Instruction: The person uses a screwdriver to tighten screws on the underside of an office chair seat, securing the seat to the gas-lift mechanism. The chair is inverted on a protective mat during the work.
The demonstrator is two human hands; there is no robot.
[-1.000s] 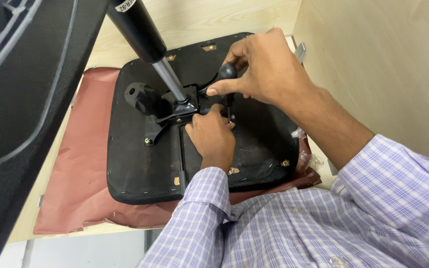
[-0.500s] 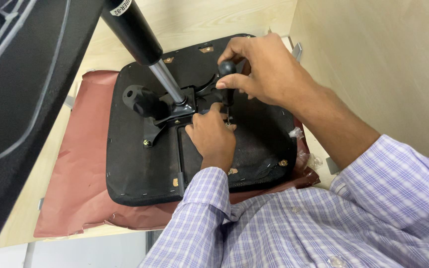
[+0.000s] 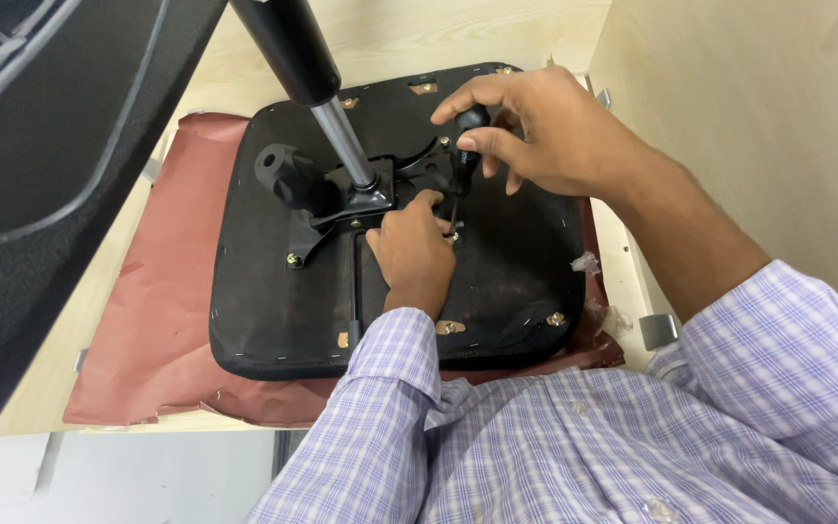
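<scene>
Nearest us, our left hand [image 3: 411, 254] rests curled on the black seat underside [image 3: 273, 311], fingertips steadying the screw [image 3: 454, 236] beside the mechanism plate [image 3: 361, 199]; it grips nothing. Beyond it, our right hand [image 3: 545, 136] is closed around the screwdriver [image 3: 465, 146], tip down on that screw. The seat lies on brown paper [image 3: 162, 320] mid-bench, the gas cylinder [image 3: 298, 58] rising toward the far edge. We judge the tip could slip and jab our left fingers.

Right hand [image 3: 550, 136] regripped screwdriver handle [image 3: 467, 146]: fingers shifted from wrapped over top to pinching sides, index extended. Left hand [image 3: 411, 254] moved slightly rightward toward screwdriver tip.
</scene>
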